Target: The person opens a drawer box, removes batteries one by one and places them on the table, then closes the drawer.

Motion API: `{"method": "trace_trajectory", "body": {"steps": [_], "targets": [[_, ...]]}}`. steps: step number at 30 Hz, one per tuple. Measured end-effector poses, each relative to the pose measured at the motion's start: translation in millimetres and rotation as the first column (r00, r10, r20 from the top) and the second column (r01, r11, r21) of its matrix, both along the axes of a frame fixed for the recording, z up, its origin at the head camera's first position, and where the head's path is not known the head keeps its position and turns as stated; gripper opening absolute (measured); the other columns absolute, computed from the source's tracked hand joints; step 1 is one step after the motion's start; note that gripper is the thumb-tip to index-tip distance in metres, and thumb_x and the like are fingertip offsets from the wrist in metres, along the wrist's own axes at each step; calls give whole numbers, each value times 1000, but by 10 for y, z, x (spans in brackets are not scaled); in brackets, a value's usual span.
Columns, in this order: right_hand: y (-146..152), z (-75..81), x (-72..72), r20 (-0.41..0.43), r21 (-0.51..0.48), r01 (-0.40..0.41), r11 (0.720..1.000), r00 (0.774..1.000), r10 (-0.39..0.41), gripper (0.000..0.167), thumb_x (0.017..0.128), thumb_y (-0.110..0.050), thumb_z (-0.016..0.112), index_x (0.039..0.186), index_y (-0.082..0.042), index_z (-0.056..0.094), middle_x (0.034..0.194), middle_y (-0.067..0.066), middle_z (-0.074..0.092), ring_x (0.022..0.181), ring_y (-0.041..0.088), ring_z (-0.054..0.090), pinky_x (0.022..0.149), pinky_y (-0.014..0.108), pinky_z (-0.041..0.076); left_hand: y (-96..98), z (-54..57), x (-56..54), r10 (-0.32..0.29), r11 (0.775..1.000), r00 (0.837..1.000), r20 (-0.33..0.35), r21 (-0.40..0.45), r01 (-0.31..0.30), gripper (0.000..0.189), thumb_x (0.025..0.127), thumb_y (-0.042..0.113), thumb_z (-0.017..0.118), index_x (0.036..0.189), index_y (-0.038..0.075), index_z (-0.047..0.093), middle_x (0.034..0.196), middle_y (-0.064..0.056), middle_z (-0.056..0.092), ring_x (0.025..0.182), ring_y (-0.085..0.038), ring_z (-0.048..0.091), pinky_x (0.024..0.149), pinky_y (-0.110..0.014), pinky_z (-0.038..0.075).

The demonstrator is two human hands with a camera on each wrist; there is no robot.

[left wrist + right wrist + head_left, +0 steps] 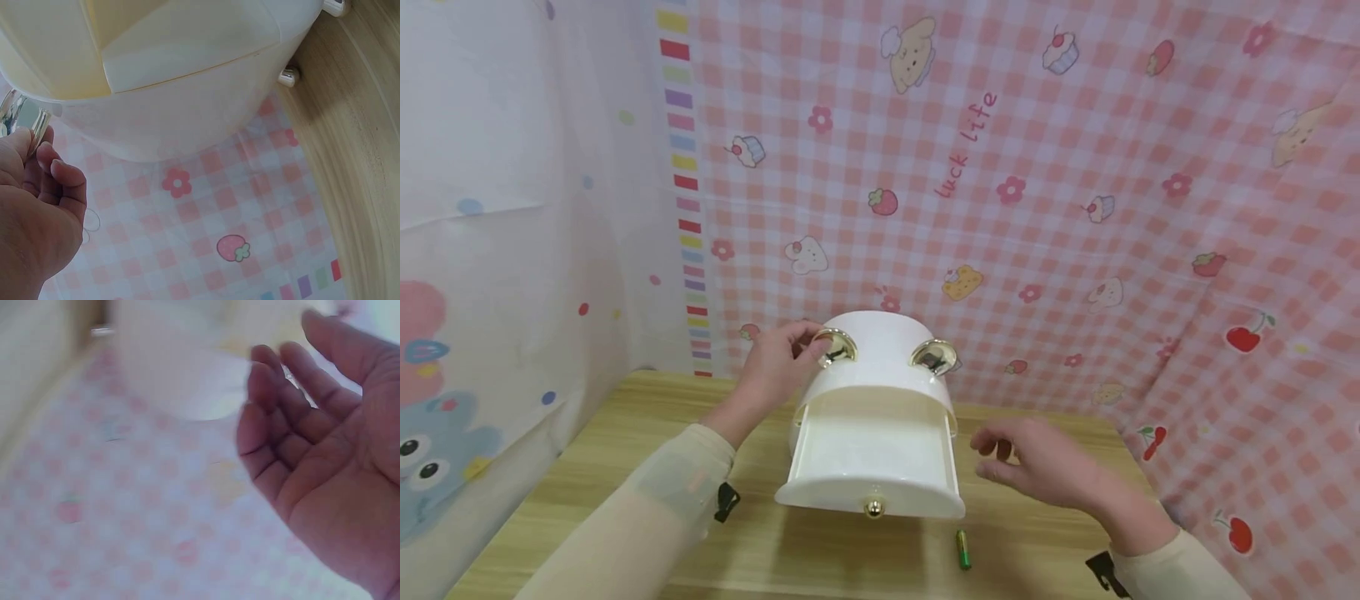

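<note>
A white storage box [883, 333] with a drawer [871, 458] pulled out toward me stands on the table. Two gold ear-like pieces stick out from its upper part. My left hand [778, 362] pinches the left gold ear [837, 348] between thumb and fingers; in the left wrist view that hand [44, 212] grips its rim. To the right of the drawer, my right hand [1037, 462] hovers with loosely bent fingers, touching nothing. The right wrist view shows this hand [331, 437] with nothing held, somewhat blurred. The right gold ear [934, 357] is untouched.
A green battery [963, 550] lies on the wooden table [1045, 542] just in front of the drawer's right corner. A gold ball knob [873, 507] is on the drawer front. Behind and at the right hangs a pink checked cloth [850, 167]; another patterned sheet hangs at left.
</note>
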State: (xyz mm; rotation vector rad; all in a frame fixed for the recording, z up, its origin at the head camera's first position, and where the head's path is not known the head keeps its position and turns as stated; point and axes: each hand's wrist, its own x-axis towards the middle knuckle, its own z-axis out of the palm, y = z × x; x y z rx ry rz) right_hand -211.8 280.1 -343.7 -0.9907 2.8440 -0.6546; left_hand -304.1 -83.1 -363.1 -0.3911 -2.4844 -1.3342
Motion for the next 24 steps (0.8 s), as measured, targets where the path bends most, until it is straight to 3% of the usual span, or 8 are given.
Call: {"method": "trace_trajectory", "body": {"steps": [3, 6, 13, 19, 24], "targets": [[-245, 270, 7, 4, -71, -48, 996, 999, 48, 11, 103, -24, 74, 110, -15, 76, 96, -10, 74, 85, 0, 63, 74, 25, 56, -3, 2, 5, 2, 1000, 1000, 3, 2, -2, 20, 107, 24, 68, 119, 10, 78, 105, -10, 79, 83, -19, 65, 71, -29, 51], [-515, 356, -38, 80, -88, -119, 989, 989, 126, 15, 106, -25, 69, 113, -13, 76, 99, -8, 76, 87, 1, 66, 77, 25, 57, -5, 4, 13, 2, 1000, 1000, 10, 4, -2, 20, 107, 24, 68, 118, 10, 78, 105, -10, 78, 83, -19, 65, 70, -29, 51], [-981, 254, -260, 158, -44, -214, 976, 963, 218, 15, 108, -21, 65, 115, -14, 77, 109, -6, 77, 95, 0, 68, 87, 25, 58, 12, -33, 6, 2, 1000, 999, 37, 20, -3, 19, 106, 25, 69, 117, 12, 78, 101, -8, 77, 82, -18, 63, 69, -27, 51], [-1174, 183, -380, 207, -13, -272, 962, 941, 268, 11, 106, -18, 68, 112, -14, 77, 103, -6, 77, 91, -2, 66, 87, 22, 56, 0, -44, -2, 11, 1000, 1000, 4, 20, -12, 18, 106, 25, 70, 117, 13, 78, 104, -7, 79, 84, -19, 67, 74, -31, 53], [-1263, 174, -424, 182, 16, -357, 934, 920, 348, 11, 103, -13, 72, 111, -10, 77, 97, -3, 77, 88, -5, 65, 85, 19, 56, -19, -33, -5, 11, 1000, 1000, -9, 18, -11, 19, 106, 25, 70, 117, 12, 78, 103, -7, 79, 83, -18, 66, 74, -31, 52]]}}
